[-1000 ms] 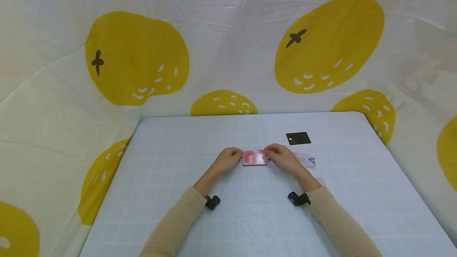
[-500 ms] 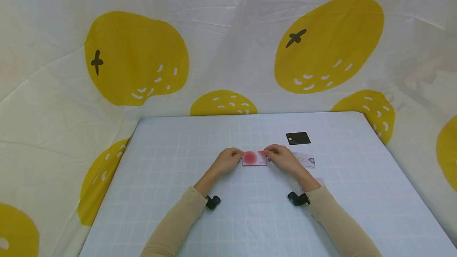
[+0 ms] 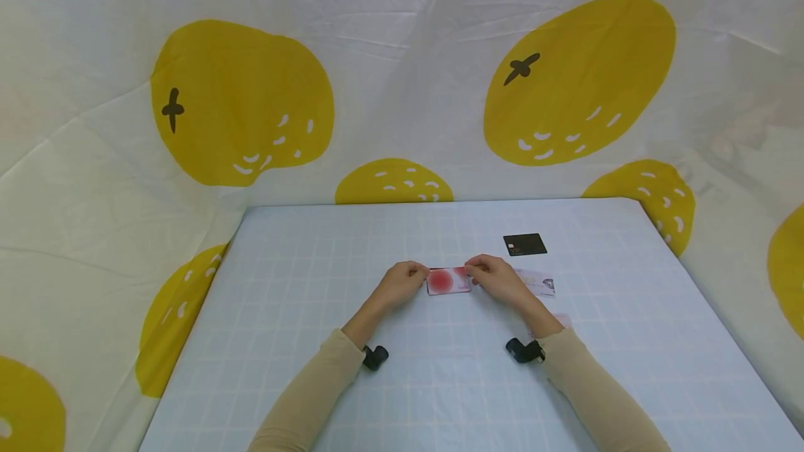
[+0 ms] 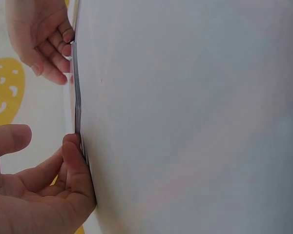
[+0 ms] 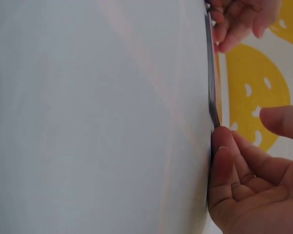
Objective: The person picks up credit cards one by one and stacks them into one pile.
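A small stack of cards (image 3: 447, 282) lies at the middle of the table, its top card pale with a red round patch. My left hand (image 3: 398, 283) grips its left end with curled fingers, and my right hand (image 3: 497, 277) grips the right end. Seen edge-on in the left wrist view, the stack (image 4: 77, 97) shows several thin layers close to the tabletop. The right wrist view shows the fingertips of the right hand (image 5: 256, 187) at one end of the layers. What the far-side fingers do is partly hidden.
A black card (image 3: 525, 244) lies beyond my right hand. Beside that hand is a pale printed card (image 3: 540, 283), partly covered by it. Another pinkish card (image 3: 564, 319) shows behind the right wrist. A patterned cloth wall (image 3: 402, 89) stands behind the table (image 3: 314, 236).
The glare on the top card has gone and its red print shows clearly. The top card sits slightly nearer to me, baring a dark strip at the back. Both hands stay almost in place.
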Motion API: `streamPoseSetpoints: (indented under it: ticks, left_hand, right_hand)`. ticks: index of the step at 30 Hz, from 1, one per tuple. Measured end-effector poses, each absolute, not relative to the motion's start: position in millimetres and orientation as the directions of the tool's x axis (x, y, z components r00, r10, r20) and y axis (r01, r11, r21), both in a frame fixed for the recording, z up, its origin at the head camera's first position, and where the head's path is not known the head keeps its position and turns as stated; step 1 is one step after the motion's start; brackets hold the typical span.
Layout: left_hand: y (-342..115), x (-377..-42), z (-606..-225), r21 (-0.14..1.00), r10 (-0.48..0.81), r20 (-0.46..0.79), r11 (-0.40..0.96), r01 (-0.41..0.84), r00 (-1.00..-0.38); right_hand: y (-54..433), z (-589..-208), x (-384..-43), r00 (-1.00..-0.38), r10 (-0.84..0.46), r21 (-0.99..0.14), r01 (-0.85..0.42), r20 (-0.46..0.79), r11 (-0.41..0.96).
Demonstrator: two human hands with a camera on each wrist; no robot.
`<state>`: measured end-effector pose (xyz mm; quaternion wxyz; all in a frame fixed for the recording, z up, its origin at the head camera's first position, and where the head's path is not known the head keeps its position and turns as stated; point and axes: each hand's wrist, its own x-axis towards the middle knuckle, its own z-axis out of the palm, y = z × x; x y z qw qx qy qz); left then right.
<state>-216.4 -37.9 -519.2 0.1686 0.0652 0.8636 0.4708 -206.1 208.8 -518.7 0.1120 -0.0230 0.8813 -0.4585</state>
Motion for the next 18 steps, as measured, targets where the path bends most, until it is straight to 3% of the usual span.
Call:
streamPoseSetpoints:
  ticks: [18]
  left_hand:
    - [-36.2,-215.5,-518.3,0.842,0.258,-0.210,0.538,-0.040,-0.943]
  right_hand:
    - [207.6,-519.3,-205.5,-0.973,-0.135,-0.809,0.075,-0.187,0.583]
